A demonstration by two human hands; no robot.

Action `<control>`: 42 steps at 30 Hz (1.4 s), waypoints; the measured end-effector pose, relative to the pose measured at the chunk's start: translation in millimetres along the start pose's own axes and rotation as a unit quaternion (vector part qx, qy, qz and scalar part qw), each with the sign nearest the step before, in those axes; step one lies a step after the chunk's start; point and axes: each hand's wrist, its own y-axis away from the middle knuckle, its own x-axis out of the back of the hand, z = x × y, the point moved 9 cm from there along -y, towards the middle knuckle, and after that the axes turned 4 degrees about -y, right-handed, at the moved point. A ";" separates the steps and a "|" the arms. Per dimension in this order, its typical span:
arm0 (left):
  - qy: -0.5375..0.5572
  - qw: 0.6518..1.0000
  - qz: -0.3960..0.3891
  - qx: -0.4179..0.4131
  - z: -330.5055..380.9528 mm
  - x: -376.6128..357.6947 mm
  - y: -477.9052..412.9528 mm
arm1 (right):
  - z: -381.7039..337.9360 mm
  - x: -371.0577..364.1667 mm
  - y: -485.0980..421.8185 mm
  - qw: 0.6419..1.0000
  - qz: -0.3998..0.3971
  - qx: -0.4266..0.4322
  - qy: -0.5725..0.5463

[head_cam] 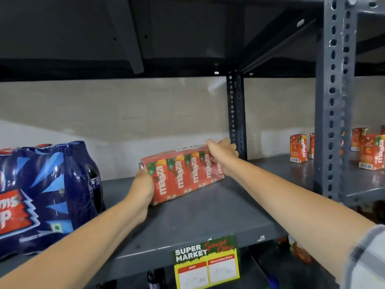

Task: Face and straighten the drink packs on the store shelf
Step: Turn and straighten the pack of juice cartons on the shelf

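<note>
Hands (143,180) (223,152) gripping carton pack (185,174) ends, long axis angled back-right

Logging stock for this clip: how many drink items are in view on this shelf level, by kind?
Red shrink-wrapped juice carton multipack, held by left hand and right hand: 1
Blue bottle multipack: 1
Loose red juice cartons, right bay: at least 4, some cut off by the upright
Total: at least 6
</note>
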 end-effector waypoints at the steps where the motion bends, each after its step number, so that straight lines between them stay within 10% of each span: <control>1: 0.032 0.999 0.004 0.019 -1.7 3.8 -4.1 | 0.1 5.7 1.5 1.000 0.008 0.008 -0.003; 9: 0.040 0.993 0.112 0.010 2.5 22.2 -33.5 | 10.3 19.3 21.2 0.981 -0.124 -0.029 -0.146; 16: 0.024 0.999 -0.037 -0.010 17.0 3.0 -26.7 | 16.5 -1.2 38.5 0.973 -0.214 -0.009 -0.085; 27: -0.105 0.985 0.089 -0.104 32.1 30.8 7.2 | 3.3 19.3 68.1 0.974 -0.214 0.072 -0.004; 42: -0.109 0.979 0.016 -0.172 31.0 52.9 75.6 | 3.6 38.5 101.5 0.965 -0.218 0.127 -0.078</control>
